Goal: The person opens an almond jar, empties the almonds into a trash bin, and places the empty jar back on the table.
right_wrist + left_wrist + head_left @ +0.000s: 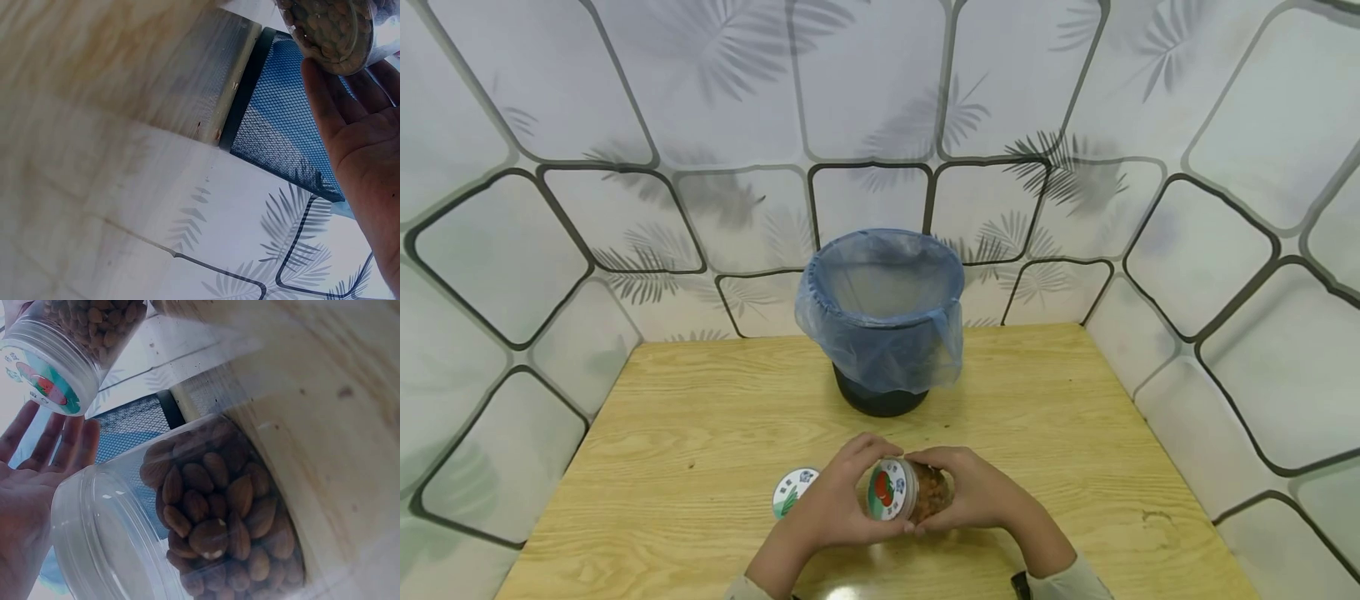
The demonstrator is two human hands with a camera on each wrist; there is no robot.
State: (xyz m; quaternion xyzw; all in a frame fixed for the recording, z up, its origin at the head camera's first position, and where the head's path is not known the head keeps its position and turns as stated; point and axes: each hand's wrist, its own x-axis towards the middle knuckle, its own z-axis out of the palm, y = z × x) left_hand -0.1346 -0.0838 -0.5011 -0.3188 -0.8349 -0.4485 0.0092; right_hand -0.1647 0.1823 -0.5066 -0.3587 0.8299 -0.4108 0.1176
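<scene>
Tilted on its side between my hands is a clear jar of almonds (932,493) with a white and green lid bearing a red picture. My left hand (838,504) holds it at the lid end, thumb below and fingers above. Around the base end curls my right hand (973,493). The left wrist view shows this jar (94,328) at the upper left, and the right wrist view catches its bottom (331,37). A second clear almond jar (219,519) stands on the table by my left wrist; its green-printed lid (790,490) is partly covered by that hand.
A dark mesh bin (880,402) lined with a blue plastic bag (887,354) stands beyond my hands at the table's back edge. The wood-grain table (700,417) is enclosed by patterned wall panels (872,208) at the back and both sides.
</scene>
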